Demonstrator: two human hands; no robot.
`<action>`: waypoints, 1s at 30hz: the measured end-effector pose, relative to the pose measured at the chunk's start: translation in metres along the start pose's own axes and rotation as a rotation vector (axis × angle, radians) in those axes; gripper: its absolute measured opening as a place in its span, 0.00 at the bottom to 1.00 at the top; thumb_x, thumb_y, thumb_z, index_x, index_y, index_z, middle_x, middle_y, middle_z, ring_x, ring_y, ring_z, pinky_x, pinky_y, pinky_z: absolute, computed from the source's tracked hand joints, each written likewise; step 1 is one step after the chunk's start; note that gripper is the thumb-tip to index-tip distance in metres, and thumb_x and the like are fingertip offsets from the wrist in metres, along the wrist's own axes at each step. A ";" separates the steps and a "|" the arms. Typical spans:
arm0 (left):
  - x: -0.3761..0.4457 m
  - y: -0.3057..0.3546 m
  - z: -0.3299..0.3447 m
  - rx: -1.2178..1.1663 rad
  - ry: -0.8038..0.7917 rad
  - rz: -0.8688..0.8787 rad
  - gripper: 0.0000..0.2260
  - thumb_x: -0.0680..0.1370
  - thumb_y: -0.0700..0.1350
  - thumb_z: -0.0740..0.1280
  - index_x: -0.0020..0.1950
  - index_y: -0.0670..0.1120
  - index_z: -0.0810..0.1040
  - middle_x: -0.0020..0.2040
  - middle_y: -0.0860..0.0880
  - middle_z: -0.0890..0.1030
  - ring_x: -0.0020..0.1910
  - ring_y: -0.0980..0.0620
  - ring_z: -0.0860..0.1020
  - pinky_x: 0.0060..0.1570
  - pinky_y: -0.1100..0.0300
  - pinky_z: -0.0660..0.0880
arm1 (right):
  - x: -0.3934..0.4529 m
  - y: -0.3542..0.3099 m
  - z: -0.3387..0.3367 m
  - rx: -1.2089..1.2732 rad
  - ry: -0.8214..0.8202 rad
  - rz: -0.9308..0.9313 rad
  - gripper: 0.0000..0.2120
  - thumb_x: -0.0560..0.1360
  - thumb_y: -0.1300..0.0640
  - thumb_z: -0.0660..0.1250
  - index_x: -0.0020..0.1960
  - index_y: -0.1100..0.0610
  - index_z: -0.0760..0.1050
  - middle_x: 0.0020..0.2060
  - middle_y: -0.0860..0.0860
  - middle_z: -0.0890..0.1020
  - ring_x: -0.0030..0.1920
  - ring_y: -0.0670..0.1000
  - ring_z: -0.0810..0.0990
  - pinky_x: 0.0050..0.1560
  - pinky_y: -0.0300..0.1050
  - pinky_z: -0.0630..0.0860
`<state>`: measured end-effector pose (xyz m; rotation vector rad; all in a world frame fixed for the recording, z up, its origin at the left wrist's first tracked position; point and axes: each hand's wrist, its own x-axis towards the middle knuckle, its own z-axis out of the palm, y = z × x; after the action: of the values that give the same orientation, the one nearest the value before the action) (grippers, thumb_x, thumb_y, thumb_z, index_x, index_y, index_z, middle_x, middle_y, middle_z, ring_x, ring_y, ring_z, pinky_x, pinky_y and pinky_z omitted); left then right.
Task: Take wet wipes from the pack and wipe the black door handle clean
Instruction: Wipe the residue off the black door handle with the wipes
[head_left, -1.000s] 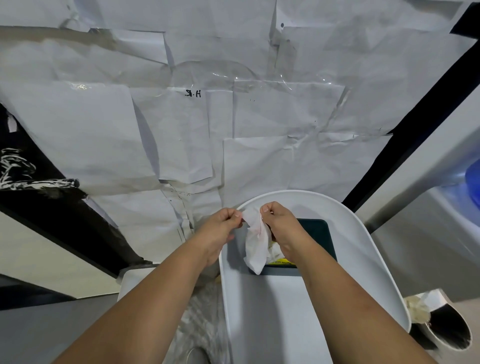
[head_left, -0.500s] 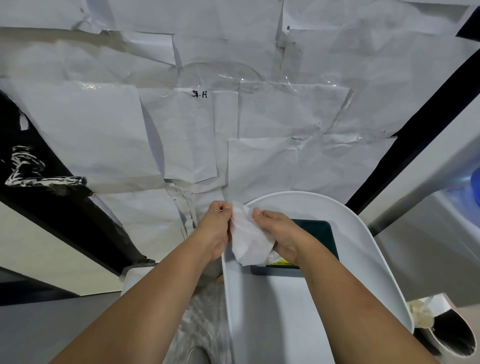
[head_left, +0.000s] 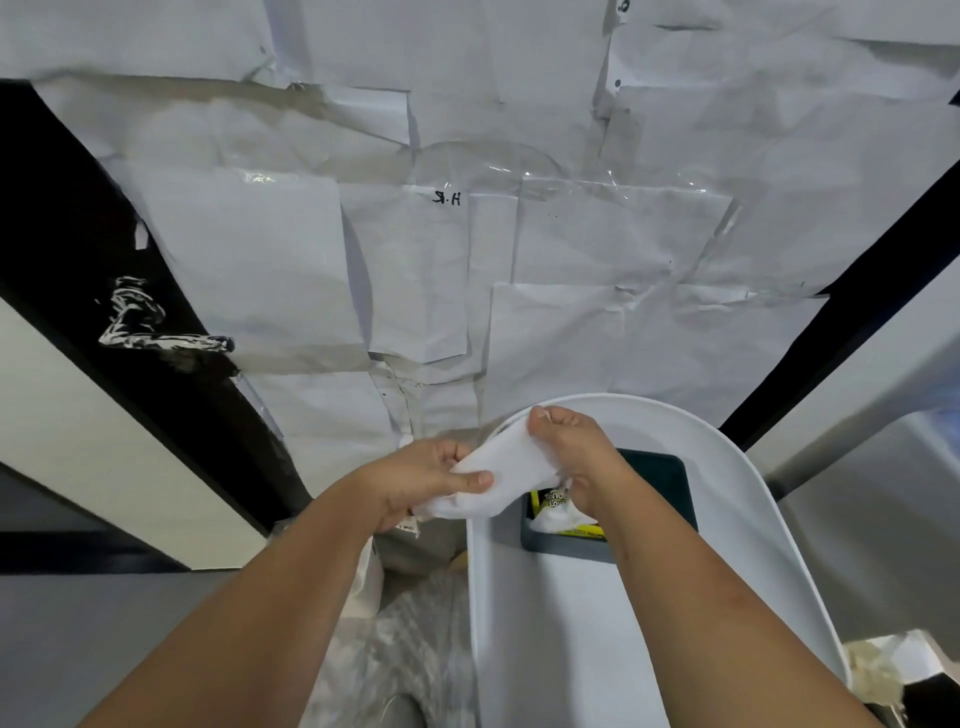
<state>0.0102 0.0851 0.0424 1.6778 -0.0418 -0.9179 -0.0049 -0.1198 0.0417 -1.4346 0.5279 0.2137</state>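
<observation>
A white wet wipe (head_left: 501, 475) is stretched between both my hands above the near end of a white table. My left hand (head_left: 423, 480) pinches its lower left edge with thumb on top. My right hand (head_left: 576, 457) grips its upper right part. Under my right wrist lies the dark green wipes pack (head_left: 660, 483) with a yellow label, partly hidden. The black door handle (head_left: 156, 332), smeared with white streaks, sticks out of the black door frame at the left.
The door is covered with taped sheets of white paper (head_left: 519, 234). The white oval table (head_left: 753, 519) fills the lower right. A bin with crumpled tissue (head_left: 878, 670) sits at the bottom right corner. Plastic-wrapped things (head_left: 415, 634) lie below the hands.
The wipe has gone from hanging bunched between my fingers to being spread out flat between both hands. The view has swung left, bringing the smeared handle further into the frame.
</observation>
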 end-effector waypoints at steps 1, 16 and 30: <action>-0.003 -0.002 -0.005 0.053 0.013 -0.014 0.15 0.70 0.50 0.78 0.49 0.44 0.80 0.48 0.45 0.85 0.44 0.50 0.81 0.46 0.57 0.76 | 0.002 0.001 0.003 -0.001 0.015 0.016 0.09 0.77 0.50 0.66 0.42 0.54 0.78 0.40 0.55 0.81 0.38 0.55 0.78 0.28 0.39 0.73; -0.035 -0.055 -0.061 -0.753 0.537 0.041 0.17 0.82 0.54 0.61 0.63 0.44 0.74 0.60 0.43 0.81 0.55 0.45 0.82 0.55 0.44 0.77 | 0.003 0.013 0.076 -0.174 -0.124 0.088 0.12 0.79 0.44 0.61 0.52 0.51 0.77 0.52 0.55 0.81 0.52 0.57 0.80 0.39 0.45 0.77; -0.070 -0.071 -0.151 -0.794 0.539 -0.033 0.19 0.82 0.59 0.58 0.67 0.51 0.73 0.56 0.46 0.84 0.52 0.43 0.83 0.53 0.43 0.80 | -0.002 0.031 0.190 0.325 -0.124 0.106 0.10 0.82 0.57 0.59 0.50 0.62 0.76 0.41 0.55 0.81 0.39 0.51 0.79 0.42 0.45 0.79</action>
<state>0.0194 0.2653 0.0253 1.1167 0.6358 -0.3837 0.0207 0.0702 0.0243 -1.0714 0.5112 0.2854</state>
